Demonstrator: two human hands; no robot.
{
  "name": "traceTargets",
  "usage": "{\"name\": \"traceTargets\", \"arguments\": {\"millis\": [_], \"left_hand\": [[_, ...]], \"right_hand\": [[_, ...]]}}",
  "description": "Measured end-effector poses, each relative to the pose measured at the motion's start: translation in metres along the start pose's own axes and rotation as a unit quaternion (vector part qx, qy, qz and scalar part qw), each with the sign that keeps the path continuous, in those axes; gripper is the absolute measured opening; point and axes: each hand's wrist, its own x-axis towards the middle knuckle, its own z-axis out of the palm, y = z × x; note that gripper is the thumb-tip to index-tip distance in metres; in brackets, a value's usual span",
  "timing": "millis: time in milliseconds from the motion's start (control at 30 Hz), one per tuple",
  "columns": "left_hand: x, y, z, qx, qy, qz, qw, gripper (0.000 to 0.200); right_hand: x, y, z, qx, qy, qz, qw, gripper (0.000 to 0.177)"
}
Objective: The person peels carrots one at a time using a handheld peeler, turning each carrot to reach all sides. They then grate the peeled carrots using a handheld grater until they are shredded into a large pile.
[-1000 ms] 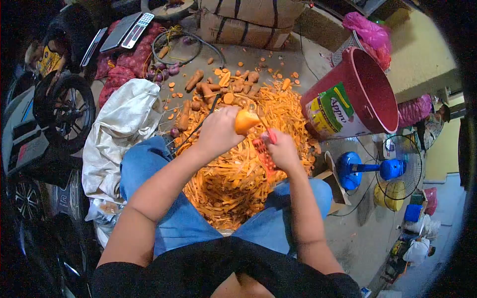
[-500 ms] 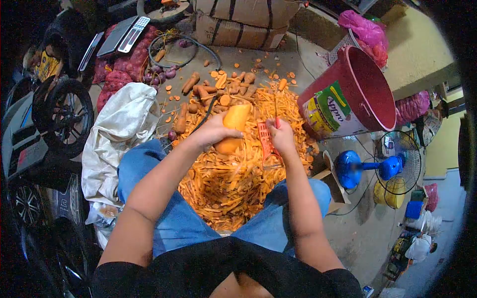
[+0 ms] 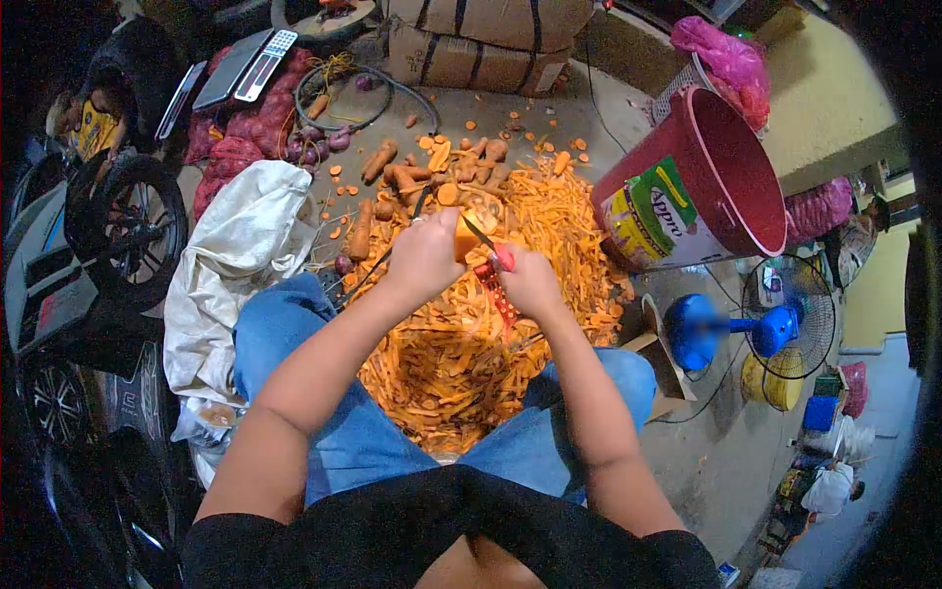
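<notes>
My left hand (image 3: 424, 257) is wrapped around a thick peeled carrot (image 3: 475, 239), and most of the carrot is hidden behind the fingers. My right hand (image 3: 528, 280) is closed on the red handle of a knife (image 3: 479, 233). The dark blade points up and left, against or just in front of the carrot. Below the right hand's fingers shows a red-orange slotted peeler (image 3: 497, 294); how it is gripped is hidden. Both hands are above a big heap of carrot peelings (image 3: 442, 378) between my knees. Unpeeled carrots (image 3: 402, 179) lie at the heap's far side.
A tilted dark red bucket (image 3: 628, 167) stands right of the heap, with a blue fan (image 3: 692, 332) nearer me. A white sack (image 3: 231, 275) lies left. Farther back are net bags of onions (image 3: 260, 128), a scale (image 3: 235, 74) and strapped cartons (image 3: 471, 69).
My right hand has moved left and turned the knife from upright toward the carrot. The peeler has shifted left with it. My left hand has tilted the carrot, hiding more of it.
</notes>
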Motion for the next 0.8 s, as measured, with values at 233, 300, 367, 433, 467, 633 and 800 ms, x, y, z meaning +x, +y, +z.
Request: {"name": "traceTargets", "arguments": {"millis": [233,300,367,433,467,633,800], "left_hand": [[0.001,0.004,0.002,0.035,0.018,0.041,0.998,0.042],[0.001,0.005,0.005,0.052,0.002,0.041,0.998,0.042],[-0.001,0.004,0.004,0.032,-0.003,0.043,0.999,0.042],[-0.002,0.008,0.0,0.01,-0.008,0.044,0.999,0.042],[-0.003,0.012,-0.005,-0.041,-0.043,0.027,0.998,0.044],[-0.015,0.037,-0.032,-0.2,-0.05,0.142,0.968,0.05],[-0.006,0.027,-0.022,-0.443,-0.105,0.004,0.89,0.052]], "right_hand": [[-0.001,0.01,0.015,0.013,0.057,0.035,0.998,0.02],[0.0,0.009,0.016,-0.003,0.069,0.037,0.997,0.019],[0.001,0.01,0.015,-0.02,0.082,0.04,0.996,0.019],[0.003,0.013,0.012,-0.021,0.064,0.018,0.998,0.02],[0.008,0.032,0.017,-0.021,0.064,0.02,0.998,0.02],[0.018,0.089,0.041,0.32,-0.072,0.15,0.933,0.032],[0.015,0.077,0.076,0.505,-0.104,0.077,0.854,0.033]]}}
